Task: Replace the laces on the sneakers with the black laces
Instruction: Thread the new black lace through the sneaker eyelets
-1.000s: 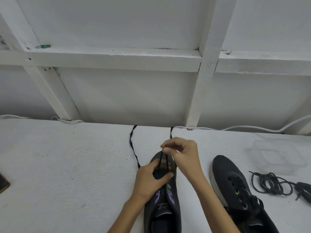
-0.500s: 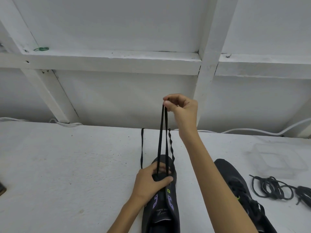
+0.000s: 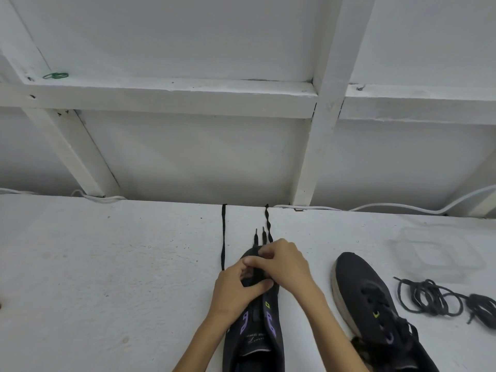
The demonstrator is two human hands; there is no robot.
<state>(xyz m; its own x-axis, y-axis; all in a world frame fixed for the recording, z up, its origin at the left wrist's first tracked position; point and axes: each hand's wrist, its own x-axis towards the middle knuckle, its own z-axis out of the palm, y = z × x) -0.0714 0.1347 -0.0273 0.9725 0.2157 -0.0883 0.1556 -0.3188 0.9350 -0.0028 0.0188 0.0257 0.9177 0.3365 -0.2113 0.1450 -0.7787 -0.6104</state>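
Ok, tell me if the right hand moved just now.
Yes. The right hand dropped from beside the white post down to the sneaker.

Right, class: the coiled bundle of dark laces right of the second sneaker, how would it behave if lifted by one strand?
Probably floppy: the lace bundle lies in slack loops. Likely light, being thin cord. It looks tangled, so one strand may drag the whole clump along.

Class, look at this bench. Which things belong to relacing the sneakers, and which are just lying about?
Belongs to the job:
- middle sneaker, held by the left hand
- black lace, pinched by the right hand
- second sneaker
- coiled dark laces

Just lying about:
- clear container
- white cable
- green band on the ledge
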